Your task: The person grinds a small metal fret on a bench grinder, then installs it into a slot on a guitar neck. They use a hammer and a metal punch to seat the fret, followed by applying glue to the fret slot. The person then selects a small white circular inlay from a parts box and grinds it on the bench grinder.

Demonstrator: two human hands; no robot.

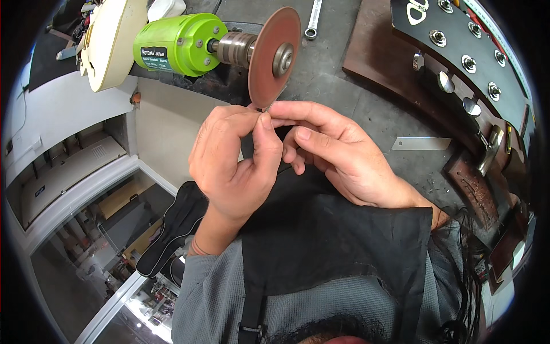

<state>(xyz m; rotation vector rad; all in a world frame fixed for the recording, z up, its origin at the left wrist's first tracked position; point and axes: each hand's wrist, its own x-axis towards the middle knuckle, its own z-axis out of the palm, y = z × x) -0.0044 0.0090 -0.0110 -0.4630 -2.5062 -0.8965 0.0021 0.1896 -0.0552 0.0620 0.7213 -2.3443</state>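
A thin, small metal strip (267,108) is pinched between the thumb and fingers of my left hand (226,152), at the lower edge of a reddish-brown grinding disc (269,63). The disc sits on the shaft of a bright green bench grinder (177,46). My right hand (341,149) is on the right, its index finger stretched toward the strip and close to my left fingertips. The right thumb stays apart from that finger, and the other fingers curl loosely. My fingers hide most of the strip. Whether the disc is spinning, I cannot tell.
A wrench (313,20) and a flat metal blade (421,143) lie on the grey bench (349,80). At the upper right, a black guitar headstock (452,43) with silver tuners rests over a brown board (372,40). A cream guitar body (114,40) stands left of the grinder.
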